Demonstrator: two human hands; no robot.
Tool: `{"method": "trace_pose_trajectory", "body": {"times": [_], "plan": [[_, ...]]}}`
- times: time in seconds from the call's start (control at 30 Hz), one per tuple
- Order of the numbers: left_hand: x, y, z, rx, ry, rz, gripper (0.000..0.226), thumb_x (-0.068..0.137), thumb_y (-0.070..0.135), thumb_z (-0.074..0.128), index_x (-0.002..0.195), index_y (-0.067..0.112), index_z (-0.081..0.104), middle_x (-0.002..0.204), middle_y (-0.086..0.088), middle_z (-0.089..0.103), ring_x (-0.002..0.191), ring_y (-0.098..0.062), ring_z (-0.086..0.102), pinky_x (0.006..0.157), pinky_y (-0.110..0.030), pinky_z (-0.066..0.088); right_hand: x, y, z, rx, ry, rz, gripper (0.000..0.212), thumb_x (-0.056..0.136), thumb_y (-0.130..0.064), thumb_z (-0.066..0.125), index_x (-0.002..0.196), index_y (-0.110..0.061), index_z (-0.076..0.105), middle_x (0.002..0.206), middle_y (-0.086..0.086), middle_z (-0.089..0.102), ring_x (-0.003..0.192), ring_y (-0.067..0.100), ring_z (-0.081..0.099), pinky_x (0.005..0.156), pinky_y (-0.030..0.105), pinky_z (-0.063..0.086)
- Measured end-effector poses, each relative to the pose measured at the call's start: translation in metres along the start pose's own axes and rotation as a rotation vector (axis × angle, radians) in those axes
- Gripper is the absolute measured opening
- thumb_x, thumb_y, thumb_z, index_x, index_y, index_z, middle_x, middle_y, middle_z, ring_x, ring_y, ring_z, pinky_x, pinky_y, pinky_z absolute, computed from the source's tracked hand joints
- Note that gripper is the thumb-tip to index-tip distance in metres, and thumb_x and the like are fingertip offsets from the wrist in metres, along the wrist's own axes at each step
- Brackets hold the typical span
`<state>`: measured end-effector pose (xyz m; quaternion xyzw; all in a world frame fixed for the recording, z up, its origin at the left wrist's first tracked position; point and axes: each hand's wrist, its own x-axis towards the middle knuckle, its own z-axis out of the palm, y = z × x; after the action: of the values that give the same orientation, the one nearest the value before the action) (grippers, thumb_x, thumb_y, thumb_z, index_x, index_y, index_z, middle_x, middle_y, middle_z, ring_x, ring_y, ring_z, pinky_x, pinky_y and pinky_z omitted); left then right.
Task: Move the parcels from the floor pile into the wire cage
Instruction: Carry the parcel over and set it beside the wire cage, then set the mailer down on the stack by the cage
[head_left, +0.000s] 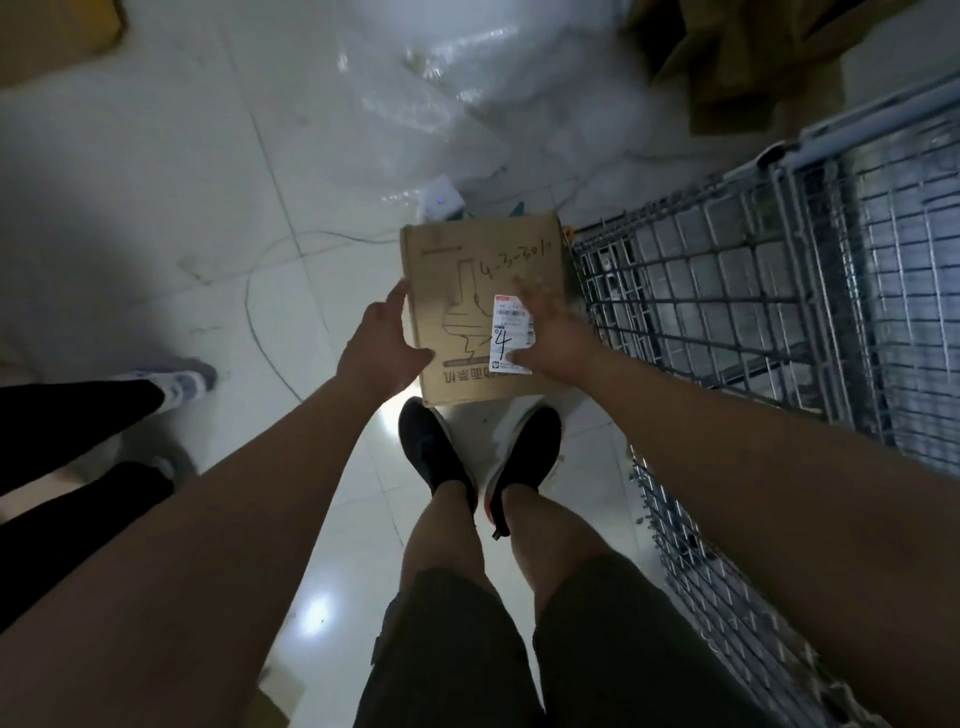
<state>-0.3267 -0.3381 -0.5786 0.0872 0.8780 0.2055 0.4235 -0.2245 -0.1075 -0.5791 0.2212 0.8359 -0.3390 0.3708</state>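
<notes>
You hold one cardboard box (462, 270) in front of you above the tiled floor (156, 182), over the toes of your two black shoes (431, 452). It sits just left of the wire cage (727, 291) and outside it. Your left hand (382, 348) grips the box's left edge, thumb on the top face and fingers curled round the side. Your right hand (553, 338) lies on the right part of the top face with its fingers spread flat and the thumb at the lower edge of the label. It is blurred, so you cannot tell whether it presses hard. The box carries one white shipping label (511, 332) with a handwritten 4, a handwritten number across the top, a printed line drawing and printed characters. The one cage fills the right side. Inside it only its own grid walls and floor panels show, and the far part is cut off by the frame. On the floor beyond the box lie a heap of clear plastic film (467, 78), one small white device (440, 200) with a blue light, and a thin cable (260, 312). Brown cardboard (753, 52) stands behind the cage. At the left stands another person, with two legs in black trousers (78, 415) and one white shoe (187, 382) plainly visible.
</notes>
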Motion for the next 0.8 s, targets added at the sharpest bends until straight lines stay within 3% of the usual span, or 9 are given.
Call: {"method": "trace_pose_trajectory", "body": {"times": [0.1,0.17,0.23,0.3,0.37,0.5,0.67,0.8], "plan": [[-0.051,0.025,-0.043,0.017,0.011,-0.026,0.094,0.084,0.039,0.078,0.161,0.031,0.025,0.145,-0.011,0.051,0.131,-0.029,0.052,0.105,-0.044,0.046,-0.044,-0.053,-0.033,0.003,-0.045,-0.053,0.112,0.088,-0.026,0.077,0.161,-0.046,-0.005,0.171,0.006,0.013,0.149,0.036,0.033,0.12,0.045,0.034],[-0.089,0.039,-0.073,0.013,0.046,-0.065,0.085,0.083,0.041,0.077,0.157,0.03,0.036,0.143,-0.007,0.056,0.128,-0.027,0.056,0.104,-0.043,0.048,-0.076,-0.09,-0.053,-0.005,-0.046,-0.088,0.109,0.088,-0.025,0.077,0.162,-0.043,0.0,0.17,0.004,0.018,0.148,0.032,0.034,0.119,0.037,0.034],[-0.127,0.051,-0.099,-0.039,0.099,-0.094,0.079,0.083,0.042,0.078,0.153,0.033,0.043,0.14,-0.002,0.059,0.124,-0.024,0.059,0.102,-0.04,0.049,-0.105,-0.124,-0.07,-0.031,-0.063,-0.131,0.103,0.087,-0.024,0.078,0.164,-0.034,0.01,0.165,0.006,0.029,0.14,0.029,0.045,0.104,0.031,0.042],[-0.164,0.061,-0.121,-0.092,0.153,-0.124,0.075,0.083,0.042,0.078,0.15,0.037,0.046,0.137,0.002,0.061,0.121,-0.02,0.06,0.102,-0.038,0.05,-0.133,-0.154,-0.085,-0.101,-0.089,-0.19,0.095,0.086,-0.025,0.077,0.163,-0.027,0.02,0.153,0.004,0.043,0.118,0.026,0.06,0.086,0.028,0.05],[-0.202,0.068,-0.138,-0.165,0.21,-0.156,0.071,0.083,0.043,0.078,0.148,0.038,0.049,0.135,0.005,0.062,0.117,-0.018,0.062,0.1,-0.037,0.051,-0.164,-0.18,-0.098,-0.186,-0.098,-0.268,0.085,0.086,-0.03,0.076,0.159,-0.024,0.032,0.138,0.0,0.051,0.102,0.021,0.065,0.076,0.027,0.049],[-0.286,0.073,-0.157,-0.332,0.39,-0.202,0.065,0.081,0.044,0.077,0.142,0.041,0.053,0.129,0.008,0.063,0.098,-0.007,0.062,0.087,-0.027,0.048,-0.225,-0.226,-0.113,-0.289,-0.122,-0.415,0.086,0.087,-0.035,0.074,0.16,-0.029,0.03,0.153,0.01,0.045,0.132,0.029,0.052,0.105,0.04,0.048],[-0.4,0.057,-0.151,-0.534,0.591,-0.285,0.062,0.08,0.048,0.078,0.138,0.04,0.058,0.122,0.01,0.066,0.11,-0.014,0.064,0.097,-0.037,0.052,-0.292,-0.279,-0.097,-0.52,-0.209,-0.564,0.086,0.087,-0.041,0.075,0.159,-0.031,0.031,0.156,0.006,0.046,0.138,0.026,0.049,0.108,0.038,0.044],[-0.489,0.022,-0.132,-0.675,0.732,-0.409,0.056,0.082,0.05,0.078,0.135,0.04,0.062,0.118,0.01,0.068,0.101,-0.009,0.066,0.088,-0.031,0.052,-0.344,-0.313,-0.053,-0.623,-0.312,-0.668,0.08,0.087,-0.042,0.075,0.157,-0.032,0.036,0.151,0.004,0.051,0.13,0.023,0.055,0.105,0.036,0.047]]}}
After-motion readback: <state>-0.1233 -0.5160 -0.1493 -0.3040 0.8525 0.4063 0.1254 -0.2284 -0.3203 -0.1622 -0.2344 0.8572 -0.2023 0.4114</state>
